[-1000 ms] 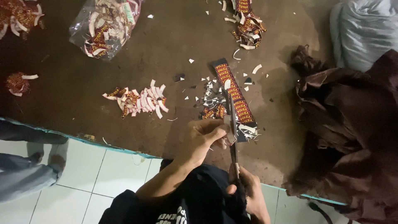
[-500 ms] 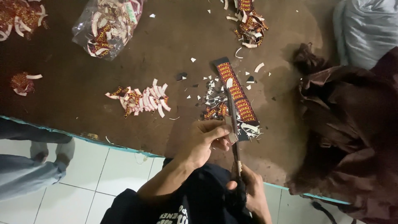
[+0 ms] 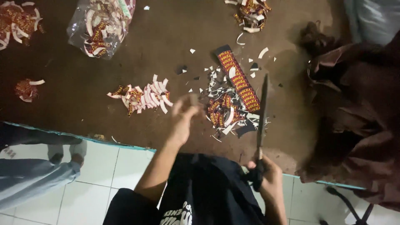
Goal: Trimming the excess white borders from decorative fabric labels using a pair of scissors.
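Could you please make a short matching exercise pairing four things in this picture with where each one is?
Things:
1. long scissors
2. clear plastic bag of cut label pieces
3. printed label strip
4. brown cloth

Places:
A. far left of the brown mat
B. heaped at the right edge
C. gripped by the right hand
D. flat on the mat, just left of the blades

Pairs: 1-C, 2-A, 3-D, 4-B

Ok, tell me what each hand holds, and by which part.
Right hand grips the scissors by the handles. Left hand is blurred; whether it holds anything cannot be told.
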